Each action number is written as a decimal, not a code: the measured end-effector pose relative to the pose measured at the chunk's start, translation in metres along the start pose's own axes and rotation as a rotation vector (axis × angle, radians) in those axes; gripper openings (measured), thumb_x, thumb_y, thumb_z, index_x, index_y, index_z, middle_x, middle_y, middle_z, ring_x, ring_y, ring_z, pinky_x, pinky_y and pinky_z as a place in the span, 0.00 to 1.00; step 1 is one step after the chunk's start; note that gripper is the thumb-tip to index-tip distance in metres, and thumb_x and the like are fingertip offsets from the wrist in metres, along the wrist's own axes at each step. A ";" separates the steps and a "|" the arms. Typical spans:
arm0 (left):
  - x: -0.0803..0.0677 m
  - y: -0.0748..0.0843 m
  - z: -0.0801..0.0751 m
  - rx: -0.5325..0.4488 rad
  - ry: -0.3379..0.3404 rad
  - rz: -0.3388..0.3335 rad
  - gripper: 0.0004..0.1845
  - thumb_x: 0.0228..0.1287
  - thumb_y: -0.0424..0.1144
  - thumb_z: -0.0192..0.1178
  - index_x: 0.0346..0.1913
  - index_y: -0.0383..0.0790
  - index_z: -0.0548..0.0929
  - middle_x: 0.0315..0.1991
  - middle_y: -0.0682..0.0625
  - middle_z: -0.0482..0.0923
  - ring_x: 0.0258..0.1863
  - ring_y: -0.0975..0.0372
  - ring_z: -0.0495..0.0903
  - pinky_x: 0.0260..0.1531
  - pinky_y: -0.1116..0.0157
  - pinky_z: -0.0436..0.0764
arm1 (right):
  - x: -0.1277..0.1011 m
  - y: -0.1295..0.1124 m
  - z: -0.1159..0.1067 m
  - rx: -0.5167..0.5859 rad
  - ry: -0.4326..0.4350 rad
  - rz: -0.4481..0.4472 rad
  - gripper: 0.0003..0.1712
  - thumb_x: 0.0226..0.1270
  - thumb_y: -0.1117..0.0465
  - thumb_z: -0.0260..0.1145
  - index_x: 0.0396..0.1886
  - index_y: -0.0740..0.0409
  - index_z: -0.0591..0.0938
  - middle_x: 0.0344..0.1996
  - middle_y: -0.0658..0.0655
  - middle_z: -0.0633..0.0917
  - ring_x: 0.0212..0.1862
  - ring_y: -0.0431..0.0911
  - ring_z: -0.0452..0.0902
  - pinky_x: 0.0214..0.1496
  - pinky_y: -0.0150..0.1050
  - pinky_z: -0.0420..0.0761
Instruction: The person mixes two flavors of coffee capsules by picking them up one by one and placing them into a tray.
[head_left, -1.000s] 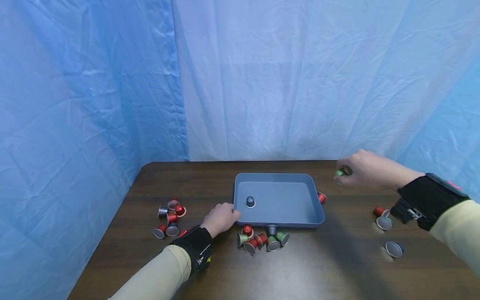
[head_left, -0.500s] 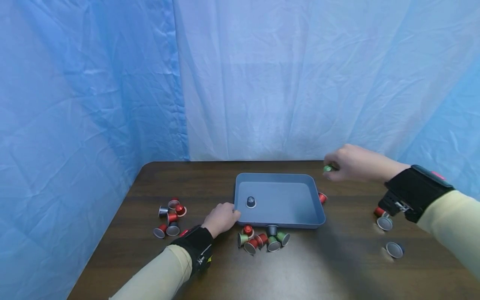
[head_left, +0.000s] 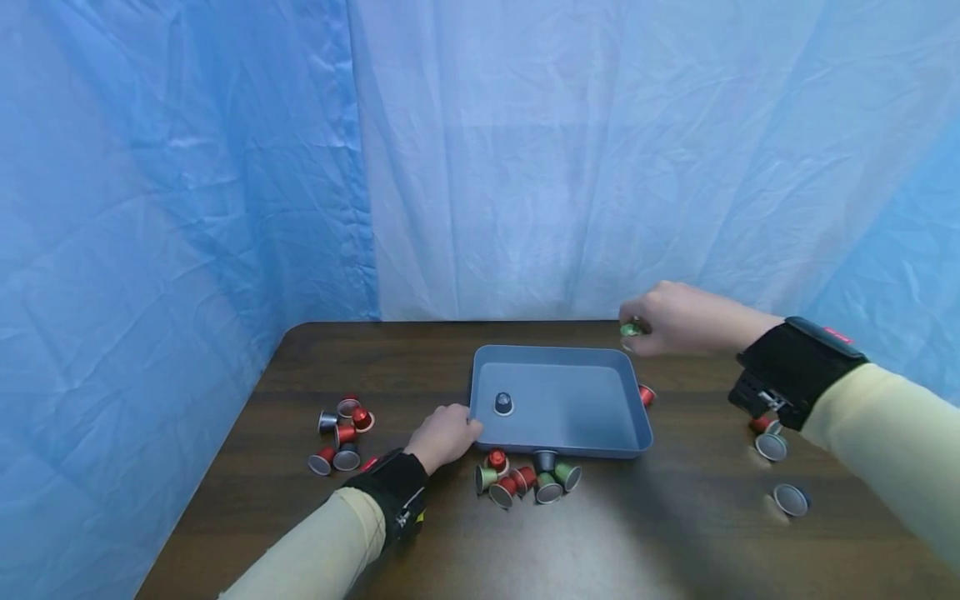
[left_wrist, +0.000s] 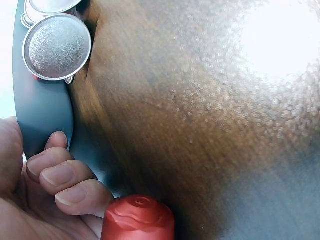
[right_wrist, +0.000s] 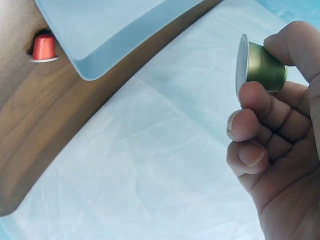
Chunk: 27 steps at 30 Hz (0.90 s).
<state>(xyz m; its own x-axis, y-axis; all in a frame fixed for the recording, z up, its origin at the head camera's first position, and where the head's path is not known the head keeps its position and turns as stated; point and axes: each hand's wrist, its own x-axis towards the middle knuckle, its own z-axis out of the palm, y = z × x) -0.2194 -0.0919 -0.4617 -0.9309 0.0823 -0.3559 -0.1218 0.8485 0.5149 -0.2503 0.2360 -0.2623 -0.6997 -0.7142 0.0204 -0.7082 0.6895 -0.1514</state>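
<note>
In the head view, a blue-grey tray lies on the table with one dark coffee capsule standing inside. My left hand grips the tray's near left corner, its fingers curled beside the wall in the left wrist view. A green coffee capsule is pinched between thumb and finger of my right hand, raised just beyond the tray's far right corner. A red capsule lies close to my left fingers. Against the tray's front stands a cluster of red, green and dark capsules.
Several red and dark capsules are grouped on the left of the brown table. One red capsule lies by the tray's right side. Further right are more capsules, one apart. Blue curtains hang behind the table.
My right hand has moved left toward the tray with the green capsule, rising slightly. The left hand keeps its place at the tray's corner.
</note>
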 end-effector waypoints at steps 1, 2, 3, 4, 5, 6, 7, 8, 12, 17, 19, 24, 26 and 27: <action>0.000 0.000 0.000 0.000 -0.001 0.000 0.11 0.73 0.43 0.54 0.37 0.40 0.81 0.27 0.46 0.72 0.29 0.54 0.75 0.31 0.60 0.70 | 0.002 -0.001 0.000 -0.001 -0.003 -0.001 0.02 0.65 0.63 0.70 0.34 0.53 0.84 0.20 0.42 0.76 0.22 0.35 0.66 0.28 0.34 0.70; 0.000 0.000 0.000 0.000 -0.002 0.001 0.11 0.73 0.43 0.54 0.38 0.40 0.81 0.27 0.46 0.72 0.29 0.54 0.75 0.31 0.60 0.70 | 0.004 -0.002 0.001 -0.001 -0.008 -0.001 0.01 0.65 0.63 0.70 0.35 0.53 0.84 0.20 0.43 0.77 0.22 0.35 0.67 0.28 0.34 0.71; -0.001 0.000 0.000 0.002 -0.003 0.002 0.11 0.73 0.43 0.54 0.38 0.39 0.81 0.27 0.46 0.72 0.29 0.54 0.75 0.30 0.60 0.70 | 0.006 -0.004 0.001 0.000 -0.013 0.002 0.01 0.66 0.62 0.70 0.36 0.54 0.85 0.21 0.43 0.78 0.23 0.36 0.67 0.28 0.34 0.71; -0.001 0.000 -0.001 0.000 -0.004 0.002 0.11 0.73 0.43 0.54 0.38 0.39 0.81 0.27 0.46 0.72 0.29 0.54 0.75 0.30 0.60 0.70 | 0.008 -0.005 0.001 0.002 -0.020 0.004 0.02 0.66 0.62 0.69 0.37 0.54 0.85 0.21 0.43 0.78 0.23 0.36 0.68 0.28 0.35 0.71; -0.001 0.000 -0.001 0.000 -0.003 0.003 0.11 0.73 0.43 0.54 0.39 0.39 0.82 0.27 0.46 0.72 0.29 0.54 0.75 0.30 0.60 0.70 | 0.010 -0.006 0.002 0.003 -0.026 0.006 0.03 0.67 0.62 0.69 0.38 0.55 0.85 0.22 0.44 0.79 0.23 0.36 0.68 0.28 0.35 0.71; -0.001 0.000 -0.001 -0.001 -0.003 0.003 0.11 0.73 0.43 0.54 0.40 0.39 0.82 0.27 0.46 0.72 0.29 0.54 0.75 0.30 0.60 0.70 | 0.012 -0.007 0.003 0.005 -0.031 0.010 0.03 0.67 0.62 0.69 0.39 0.55 0.85 0.22 0.44 0.79 0.23 0.36 0.69 0.28 0.35 0.72; -0.001 0.000 -0.001 -0.002 -0.003 0.003 0.11 0.73 0.43 0.54 0.40 0.39 0.82 0.27 0.46 0.72 0.29 0.54 0.75 0.31 0.60 0.70 | 0.015 -0.008 0.003 0.005 -0.036 0.009 0.04 0.67 0.62 0.69 0.40 0.55 0.85 0.23 0.44 0.80 0.23 0.37 0.69 0.29 0.35 0.72; -0.001 0.000 -0.001 -0.002 -0.002 0.002 0.11 0.73 0.43 0.54 0.41 0.38 0.82 0.27 0.46 0.73 0.29 0.54 0.75 0.31 0.60 0.70 | 0.017 -0.009 0.004 0.006 -0.038 0.007 0.04 0.68 0.62 0.69 0.40 0.56 0.85 0.23 0.44 0.80 0.23 0.37 0.69 0.29 0.36 0.72; -0.001 0.000 -0.002 -0.001 -0.005 0.003 0.12 0.73 0.43 0.54 0.43 0.37 0.82 0.28 0.45 0.73 0.29 0.54 0.76 0.31 0.60 0.71 | 0.028 -0.013 0.011 0.008 -0.049 -0.010 0.04 0.68 0.62 0.69 0.40 0.56 0.84 0.23 0.45 0.82 0.23 0.36 0.70 0.29 0.36 0.74; -0.001 -0.001 -0.001 0.003 -0.007 0.005 0.13 0.74 0.43 0.54 0.46 0.37 0.82 0.28 0.45 0.73 0.30 0.54 0.75 0.31 0.59 0.71 | 0.040 -0.018 0.019 0.017 -0.078 -0.008 0.05 0.68 0.62 0.68 0.41 0.57 0.84 0.25 0.46 0.83 0.23 0.37 0.72 0.30 0.36 0.76; -0.001 -0.001 -0.001 0.002 -0.005 0.005 0.13 0.74 0.43 0.54 0.46 0.37 0.82 0.28 0.45 0.73 0.30 0.54 0.75 0.31 0.59 0.71 | 0.045 -0.021 0.022 0.015 -0.088 0.001 0.07 0.68 0.62 0.69 0.43 0.58 0.84 0.26 0.47 0.83 0.25 0.37 0.73 0.31 0.37 0.78; -0.003 0.001 -0.001 -0.006 -0.007 -0.002 0.13 0.74 0.43 0.54 0.46 0.37 0.83 0.28 0.45 0.74 0.30 0.54 0.76 0.31 0.60 0.72 | 0.056 -0.028 0.031 0.020 -0.101 0.006 0.07 0.67 0.62 0.69 0.43 0.58 0.85 0.28 0.48 0.83 0.25 0.38 0.74 0.31 0.36 0.78; -0.004 0.003 -0.001 -0.009 -0.004 -0.002 0.13 0.74 0.43 0.54 0.45 0.37 0.83 0.28 0.45 0.74 0.30 0.54 0.76 0.31 0.60 0.72 | 0.059 -0.030 0.035 0.034 -0.109 0.004 0.06 0.68 0.62 0.69 0.43 0.57 0.85 0.27 0.47 0.83 0.25 0.39 0.73 0.30 0.35 0.77; -0.004 0.004 -0.001 -0.011 -0.001 -0.001 0.13 0.74 0.43 0.54 0.44 0.37 0.83 0.28 0.46 0.74 0.29 0.54 0.76 0.31 0.60 0.71 | 0.061 -0.031 0.036 0.039 -0.113 0.004 0.06 0.68 0.62 0.69 0.42 0.57 0.84 0.27 0.47 0.82 0.25 0.39 0.73 0.30 0.35 0.76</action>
<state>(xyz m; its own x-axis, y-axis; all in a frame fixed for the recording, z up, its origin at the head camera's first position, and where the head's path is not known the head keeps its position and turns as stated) -0.2161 -0.0898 -0.4575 -0.9303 0.0823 -0.3576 -0.1265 0.8429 0.5231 -0.2672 0.1669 -0.2922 -0.6858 -0.7221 -0.0911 -0.7000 0.6886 -0.1892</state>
